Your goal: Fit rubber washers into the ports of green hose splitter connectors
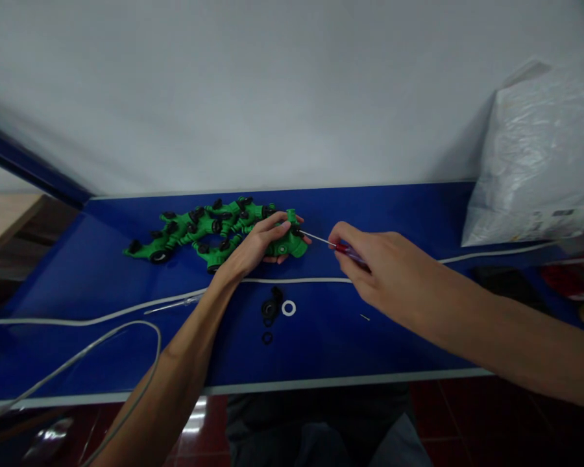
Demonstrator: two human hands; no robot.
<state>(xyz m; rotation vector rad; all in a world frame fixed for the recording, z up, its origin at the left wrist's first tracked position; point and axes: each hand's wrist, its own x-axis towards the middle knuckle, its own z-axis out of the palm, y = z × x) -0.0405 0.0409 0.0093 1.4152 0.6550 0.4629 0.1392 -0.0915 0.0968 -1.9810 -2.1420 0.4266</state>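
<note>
Several green plastic vehicle-like pieces with black wheels make up a linked chain (204,225) on the blue table. My left hand (260,243) is wrapped round the green piece (296,246) at the chain's right end. In my right hand (365,256) is a screwdriver (341,248) with a reddish handle. Its tip meets the black part on that green piece; whether it sits in a screw I cannot tell. Nearer me lie a black round part (269,307), a small black ring (267,338) and a white ring (289,308). A thin screw (365,317) rests to their right.
White cables (102,319) run across the blue tabletop (321,353), one passing beneath my left forearm. A second, transparent-shafted tool (172,304) lies left of that arm. On the right stands a white plastic bag (540,155), with a dark flat object (509,288) before it.
</note>
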